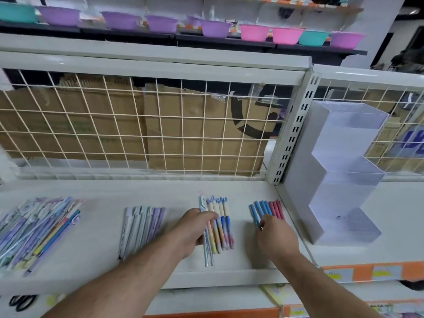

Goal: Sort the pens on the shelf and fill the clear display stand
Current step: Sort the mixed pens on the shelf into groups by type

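Forearms, ours, reach in from the near edge over the white shelf (pixel 103 260). Our left hand (pixel 197 230) lies across the gradient pens (pixel 221 223) at the middle of the shelf, its fingers curled round a few of them. Our right hand (pixel 276 237) sits just to the right, with bent fingertips on the near ends of the blue and pink pens (pixel 267 207); we cannot tell whether it pinches one. Left of both hands lies a tidy row of grey and lilac pens (pixel 142 226), and further left a loose mixed heap of pens (pixel 39 228). To the right, past the slotted upright (pixel 296 129), the clear display stand (pixel 344 180) stands in stepped tiers on the next shelf board (pixel 394 226), near the blue and pink pens but not touching them. Behind runs a wire grid (pixel 137 125) with cardboard (pixel 195 134) behind it. Farthest off we see plastic bowls (pixel 215 28) in purple, pink and teal.
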{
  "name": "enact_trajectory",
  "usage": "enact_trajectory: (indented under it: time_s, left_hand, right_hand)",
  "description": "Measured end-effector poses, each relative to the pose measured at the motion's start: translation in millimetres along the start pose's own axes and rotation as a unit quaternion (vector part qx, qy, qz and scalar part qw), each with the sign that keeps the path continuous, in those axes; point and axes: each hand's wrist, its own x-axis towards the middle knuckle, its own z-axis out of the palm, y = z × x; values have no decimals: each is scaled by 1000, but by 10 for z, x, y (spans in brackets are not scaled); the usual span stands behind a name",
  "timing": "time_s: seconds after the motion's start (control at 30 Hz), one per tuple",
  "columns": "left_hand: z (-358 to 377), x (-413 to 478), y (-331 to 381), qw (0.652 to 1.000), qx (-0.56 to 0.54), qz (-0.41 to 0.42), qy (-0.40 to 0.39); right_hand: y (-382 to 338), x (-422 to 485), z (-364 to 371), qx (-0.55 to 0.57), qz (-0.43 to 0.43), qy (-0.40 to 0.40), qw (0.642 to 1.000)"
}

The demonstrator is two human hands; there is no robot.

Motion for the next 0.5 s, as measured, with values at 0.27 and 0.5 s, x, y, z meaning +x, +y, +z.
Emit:
enact_trajectory:
  time_s: [0.27, 0.5]
  left_hand:
    - [117, -6, 2, 1000, -30, -4, -2]
    - [92, -51, -14, 997, -68, 13, -36]
  right_hand:
    - [110, 118, 20, -5, -37, 5, 999]
    - [-11, 73, -20, 39, -50, 11, 998]
